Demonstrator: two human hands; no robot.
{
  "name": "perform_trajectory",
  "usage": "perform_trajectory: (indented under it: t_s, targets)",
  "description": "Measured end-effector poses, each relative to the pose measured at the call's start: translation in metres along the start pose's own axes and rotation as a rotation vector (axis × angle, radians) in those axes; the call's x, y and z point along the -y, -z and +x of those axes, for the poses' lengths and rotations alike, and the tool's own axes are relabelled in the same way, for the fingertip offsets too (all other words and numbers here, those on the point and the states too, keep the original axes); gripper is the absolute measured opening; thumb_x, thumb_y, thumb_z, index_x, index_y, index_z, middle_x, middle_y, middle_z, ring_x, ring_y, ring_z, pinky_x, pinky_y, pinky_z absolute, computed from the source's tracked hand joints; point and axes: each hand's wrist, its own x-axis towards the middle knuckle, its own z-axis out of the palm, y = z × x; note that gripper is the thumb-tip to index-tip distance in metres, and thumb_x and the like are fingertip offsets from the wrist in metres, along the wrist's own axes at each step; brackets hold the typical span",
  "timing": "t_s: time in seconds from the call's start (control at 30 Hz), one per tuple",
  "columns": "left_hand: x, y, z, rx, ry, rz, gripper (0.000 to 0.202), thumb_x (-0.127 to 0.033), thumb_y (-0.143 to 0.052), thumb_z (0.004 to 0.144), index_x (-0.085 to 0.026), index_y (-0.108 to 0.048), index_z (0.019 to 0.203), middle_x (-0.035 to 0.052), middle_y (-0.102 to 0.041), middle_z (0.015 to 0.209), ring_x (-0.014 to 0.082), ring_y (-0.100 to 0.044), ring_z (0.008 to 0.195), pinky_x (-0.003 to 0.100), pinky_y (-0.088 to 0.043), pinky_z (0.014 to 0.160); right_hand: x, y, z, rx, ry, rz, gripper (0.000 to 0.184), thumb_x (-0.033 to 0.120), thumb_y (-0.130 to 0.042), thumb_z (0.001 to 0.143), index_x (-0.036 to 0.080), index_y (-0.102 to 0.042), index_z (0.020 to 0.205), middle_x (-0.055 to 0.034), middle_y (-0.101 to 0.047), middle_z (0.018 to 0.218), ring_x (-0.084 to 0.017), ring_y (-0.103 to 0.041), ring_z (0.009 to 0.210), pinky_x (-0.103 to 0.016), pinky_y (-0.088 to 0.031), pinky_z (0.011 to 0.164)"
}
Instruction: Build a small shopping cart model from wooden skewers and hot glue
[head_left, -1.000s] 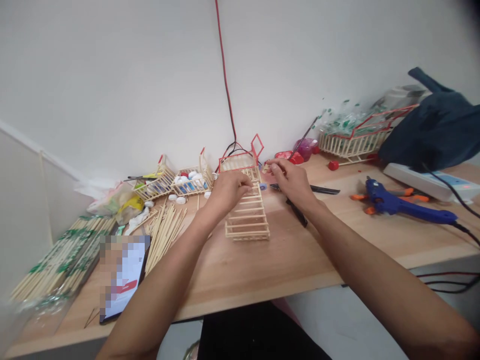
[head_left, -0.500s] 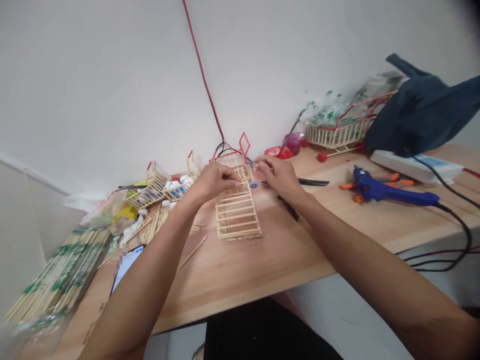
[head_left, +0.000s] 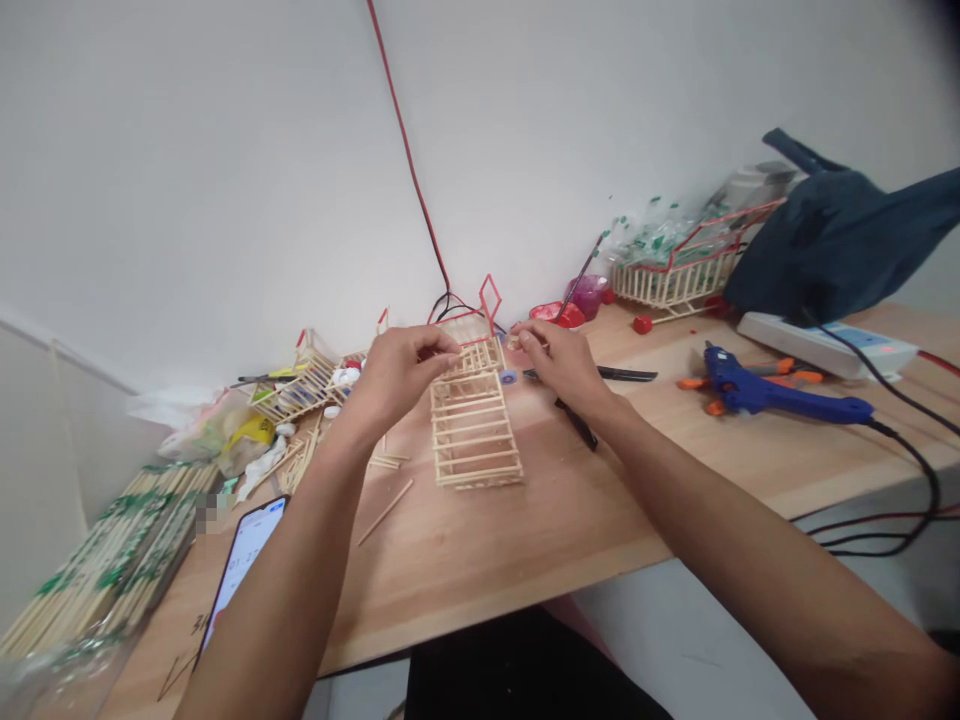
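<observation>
A frame of pale wooden sticks (head_left: 474, 430), with crosswise rungs, lies on the table in front of me. At its far left corner is my left hand (head_left: 405, 375), thumb and fingertips drawn together; whatever they pinch is too small to make out. My right hand (head_left: 559, 358) hovers beyond the frame's far right corner, its fingers closed on something small and pale that I cannot identify. Between the hands stands a stick basket with red trim (head_left: 480, 345), partly hidden. A small bluish roll (head_left: 508, 377) sits beside the frame.
Right of me lie a blue glue gun (head_left: 780, 393), orange-handled pliers (head_left: 795, 372) and a white power strip (head_left: 825, 345). Black tools (head_left: 626, 375) lie near my right hand. Leftward are loose sticks (head_left: 386, 512), a phone (head_left: 244, 560) and bundled sticks (head_left: 105, 550). A stick basket (head_left: 675, 285) holds plastic wrappers.
My left hand has shifted slightly left, away from the frame's top rungs, uncovering more of them. My right hand stays in nearly the same place. The camera view has tilted slightly.
</observation>
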Motion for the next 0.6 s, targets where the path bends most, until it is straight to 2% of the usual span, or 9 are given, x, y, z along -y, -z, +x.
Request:
perform_trajectory:
  t_s: [0.13,0.27,0.4,0.5,0.6]
  targets:
    - [0.012,0.011,-0.028,-0.203,0.096,-0.161,0.012,-0.029,-0.058,0.084,-0.017,-0.06,0.082,0.0009,-0.067,0.071,0.0094,-0.049,0.054,0.021,-0.036,0.053,0.0,0.007,0.002,-0.031,0.008,0.007,0.026,0.027,-0.047,0.091,0.017,-0.069,0.099,-0.0067,-0.073,0.094,-0.02,-0.067,0.085,-0.03,-0.047,0.076]
    - [0.042,0.004,-0.057,-0.374,0.205,-0.573,0.018,-0.033,-0.066,0.081,-0.018,-0.057,0.086,-0.0012,-0.064,0.065,0.0049,-0.038,0.042,0.017,-0.027,0.042,-0.006,0.012,0.006,-0.063,-0.019,-0.021,0.027,0.029,-0.048,0.09,0.017,-0.068,0.101,-0.0088,-0.073,0.099,-0.02,-0.067,0.084,-0.033,-0.05,0.078]
    - [0.08,-0.001,-0.077,-0.551,0.329,-1.015,0.028,-0.029,-0.078,0.071,-0.017,-0.058,0.085,-0.0024,-0.062,0.061,0.003,-0.036,0.04,0.014,-0.024,0.038,-0.012,0.019,0.002,0.028,-0.03,-0.247,0.03,0.03,-0.045,0.091,0.016,-0.066,0.107,-0.0121,-0.071,0.107,-0.022,-0.066,0.092,-0.035,-0.051,0.08]
    - [0.1,0.002,-0.085,-0.618,0.438,-1.233,0.025,-0.017,-0.081,0.067,-0.013,-0.063,0.084,-0.0016,-0.062,0.061,0.0026,-0.041,0.043,0.013,-0.031,0.039,-0.011,0.038,-0.012,0.1,0.003,-0.36,0.03,0.033,-0.047,0.09,0.017,-0.065,0.107,-0.0136,-0.07,0.108,-0.026,-0.064,0.099,-0.039,-0.051,0.084]
    - [0.108,0.005,-0.088,-0.65,0.484,-1.364,0.017,-0.006,-0.077,0.07,-0.011,-0.066,0.081,-0.0001,-0.064,0.063,0.0029,-0.047,0.046,0.013,-0.038,0.043,-0.012,0.072,-0.033,0.139,0.004,-0.478,0.032,0.035,-0.048,0.087,0.019,-0.065,0.109,-0.0159,-0.068,0.115,-0.03,-0.06,0.108,-0.045,-0.047,0.092]
